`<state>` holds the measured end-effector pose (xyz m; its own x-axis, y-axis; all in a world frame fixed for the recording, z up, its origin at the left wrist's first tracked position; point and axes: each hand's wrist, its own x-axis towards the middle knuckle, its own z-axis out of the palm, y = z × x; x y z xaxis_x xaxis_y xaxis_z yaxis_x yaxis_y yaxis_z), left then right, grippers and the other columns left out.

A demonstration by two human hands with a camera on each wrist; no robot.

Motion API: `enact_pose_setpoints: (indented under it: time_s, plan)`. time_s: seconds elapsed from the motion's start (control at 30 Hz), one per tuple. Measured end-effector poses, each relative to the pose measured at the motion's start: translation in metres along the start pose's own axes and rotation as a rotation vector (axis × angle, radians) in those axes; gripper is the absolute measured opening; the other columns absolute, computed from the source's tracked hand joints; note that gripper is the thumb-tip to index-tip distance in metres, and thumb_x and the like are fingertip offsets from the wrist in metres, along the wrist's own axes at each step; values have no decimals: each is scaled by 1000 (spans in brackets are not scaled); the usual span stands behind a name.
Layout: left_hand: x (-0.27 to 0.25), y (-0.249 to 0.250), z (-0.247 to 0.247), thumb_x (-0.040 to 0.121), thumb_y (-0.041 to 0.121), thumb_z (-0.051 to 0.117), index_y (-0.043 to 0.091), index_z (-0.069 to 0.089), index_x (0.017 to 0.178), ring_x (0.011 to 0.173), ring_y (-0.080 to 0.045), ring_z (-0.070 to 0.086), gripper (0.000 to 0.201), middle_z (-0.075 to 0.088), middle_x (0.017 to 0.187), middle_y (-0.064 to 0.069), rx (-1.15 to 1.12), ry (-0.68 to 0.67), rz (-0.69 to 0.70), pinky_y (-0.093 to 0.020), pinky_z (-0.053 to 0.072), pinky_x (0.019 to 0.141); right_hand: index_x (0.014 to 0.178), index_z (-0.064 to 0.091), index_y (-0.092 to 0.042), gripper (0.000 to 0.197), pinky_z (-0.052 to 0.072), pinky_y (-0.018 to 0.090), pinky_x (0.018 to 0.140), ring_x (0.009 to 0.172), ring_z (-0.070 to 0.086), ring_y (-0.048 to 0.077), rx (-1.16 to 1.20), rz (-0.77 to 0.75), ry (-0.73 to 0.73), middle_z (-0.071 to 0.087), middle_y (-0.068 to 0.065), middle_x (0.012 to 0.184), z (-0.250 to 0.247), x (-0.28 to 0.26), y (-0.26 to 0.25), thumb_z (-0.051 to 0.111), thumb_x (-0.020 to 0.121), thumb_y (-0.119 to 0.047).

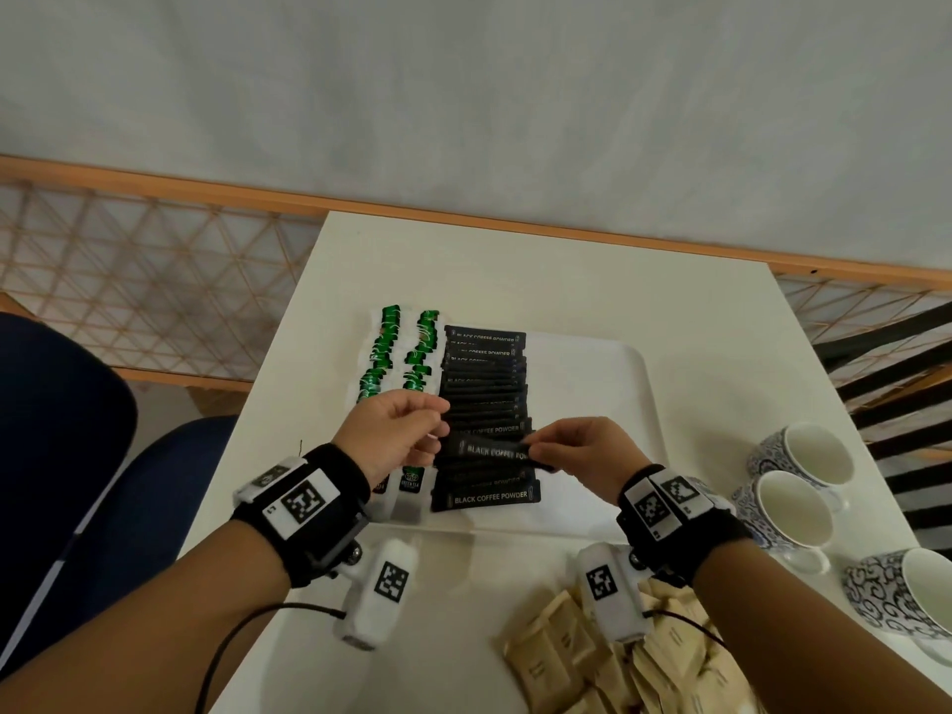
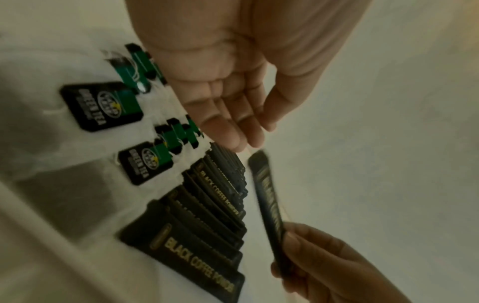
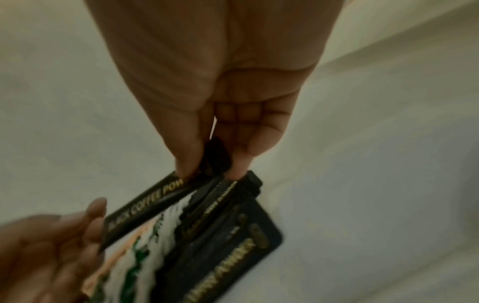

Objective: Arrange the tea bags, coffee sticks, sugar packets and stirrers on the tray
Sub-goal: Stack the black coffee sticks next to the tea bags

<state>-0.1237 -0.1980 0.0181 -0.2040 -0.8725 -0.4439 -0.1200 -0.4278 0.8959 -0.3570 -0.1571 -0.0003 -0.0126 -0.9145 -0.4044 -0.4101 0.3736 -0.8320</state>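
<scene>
Coffee stick held over its row on the tray

On the white counter (image 1: 515, 260) the white tray (image 1: 608, 383) carries, at its left, 2 columns of green tea bags (image 1: 384, 347); their near ends are hidden behind the left hand (image 1: 391, 435), and the far tags blur together. The left hand hovers with its fingers (image 2: 233, 123) relaxed and loosely extended, holding nothing, their tips just beside the left end of a lifted coffee stick (image 1: 494, 450); whether they touch it cannot be told. Below lies an overlapping row of black coffee sticks (image 1: 484, 404) lettered "BLACK COFFEE POWDER", the middle ones too dark to read. The right hand (image 1: 582, 450) pinches the lifted stick's right end between thumb and fingers (image 3: 241, 151). Near the front edge, tan sugar packets (image 1: 556, 657) are heaped, partly covered by the right wrist and cut off by the frame. At far right stand 3 patterned cups (image 1: 793, 512), the nearest cut off
</scene>
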Motion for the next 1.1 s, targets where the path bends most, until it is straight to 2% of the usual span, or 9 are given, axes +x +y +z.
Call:
enact_pose_setpoints:
  time_s: [0.1,0.3,0.4,0.5,0.6,0.7,0.83,0.97,1.1]
  plan:
    - [0,-7,2,86,11,66,17,68,88,65,-12,58,7,65,76,0,272,41,81,-19,49,56,77,75,-27,11,51,18,81,77,68,5,-190,67,-49,74,-9,76,2,-3,8,73,80,-17]
    - [-4,-16,20,80,22,73,29,64,79,73,-3,59,12,63,79,12,781,-99,190,-16,46,66,74,67,-27,10,53,24,75,73,63,6,-400,67,-40,69,-11,73,22,-5,16,76,72,-30]
    - [-5,-19,31,81,24,72,28,63,89,82,-8,58,12,58,88,11,961,-191,198,-23,48,76,77,63,-26,19,47,23,63,68,57,7,-493,19,1,63,-9,72,23,-5,12,75,72,-40]
    - [-5,-24,39,84,25,68,23,59,111,94,-13,52,28,48,103,6,1114,-261,224,-24,44,84,84,57,-29,11,42,22,62,67,53,7,-435,-67,133,59,-7,76,18,3,14,67,80,-29]
    - [-3,-31,44,85,23,67,20,52,119,105,-17,52,37,47,117,1,1183,-293,242,-30,46,92,108,51,-28,31,40,14,66,79,55,8,-331,-102,212,56,-4,99,15,12,20,54,85,-7]
    - [-1,-36,46,84,22,66,19,52,117,107,-19,51,36,48,120,-1,1220,-299,256,-35,47,92,128,42,-23,47,41,11,65,82,55,9,-284,-88,182,54,-3,106,20,17,21,49,87,-2]
    - [1,-38,44,84,24,65,19,54,115,107,-18,50,33,46,118,0,1183,-282,292,-33,46,92,131,41,-22,50,44,16,69,80,55,8,-287,-71,174,55,-5,97,23,20,24,49,86,-3]
    - [3,-35,44,91,22,56,18,53,123,112,-17,46,32,43,121,1,1104,-163,413,-29,42,97,137,34,-23,54,43,14,62,81,55,7,-246,-52,200,50,-1,113,21,21,22,47,88,-4]
    - [12,-29,51,95,11,45,14,36,143,132,-20,33,48,33,141,-4,1098,-122,455,-26,30,110,141,28,-24,57,43,15,63,82,55,9,-237,-35,160,53,-2,109,22,23,18,44,90,-5]
